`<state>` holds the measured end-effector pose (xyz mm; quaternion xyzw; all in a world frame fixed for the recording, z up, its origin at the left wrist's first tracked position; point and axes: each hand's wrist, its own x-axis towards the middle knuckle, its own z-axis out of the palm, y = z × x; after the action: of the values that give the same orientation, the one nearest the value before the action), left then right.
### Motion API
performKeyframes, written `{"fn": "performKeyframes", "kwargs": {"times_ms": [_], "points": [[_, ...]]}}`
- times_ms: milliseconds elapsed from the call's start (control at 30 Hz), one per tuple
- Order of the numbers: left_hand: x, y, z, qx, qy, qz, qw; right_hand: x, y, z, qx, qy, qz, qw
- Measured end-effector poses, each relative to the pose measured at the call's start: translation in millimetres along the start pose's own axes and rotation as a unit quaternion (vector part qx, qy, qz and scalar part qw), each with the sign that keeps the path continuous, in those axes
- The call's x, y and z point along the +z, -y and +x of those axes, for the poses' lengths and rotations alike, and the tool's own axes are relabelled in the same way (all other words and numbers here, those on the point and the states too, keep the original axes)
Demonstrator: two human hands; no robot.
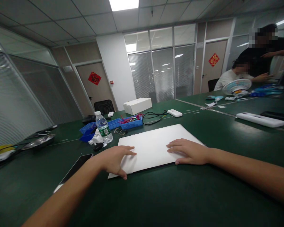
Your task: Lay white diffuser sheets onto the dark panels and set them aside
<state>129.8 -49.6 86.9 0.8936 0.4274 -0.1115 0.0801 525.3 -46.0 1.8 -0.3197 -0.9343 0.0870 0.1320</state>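
Observation:
A flat white rectangular panel (151,145) with a thin dark front edge lies on the green table; I cannot tell whether it is a closed laptop or a board. At its left end is my left hand (115,159), fingers spread over the top and thumb at the front edge. My right hand (189,152) rests near the right end, its fingers stretched over the white surface and its thumb by the front edge. Neither hand is wrapped around anything. Beside my left forearm lies a dark-faced flat device (77,168), partly hidden by the arm.
Behind the panel's left side stand a water bottle (103,127), glasses (120,131) and blue trays (132,122). Farther back are a white box (137,106) and black cables (153,117). A white device (260,119) lies right. Two people (235,78) are near a fan (236,85).

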Motion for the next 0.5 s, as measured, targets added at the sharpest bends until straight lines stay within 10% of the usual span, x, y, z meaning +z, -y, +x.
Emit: {"fn": "performKeyframes", "kwargs": {"times_ms": [500], "points": [[16.9, 34, 10, 0.017, -0.005, -0.067, 0.998, -3, -1, -2, 0.008, -0.009, 0.003, 1.0]]}}
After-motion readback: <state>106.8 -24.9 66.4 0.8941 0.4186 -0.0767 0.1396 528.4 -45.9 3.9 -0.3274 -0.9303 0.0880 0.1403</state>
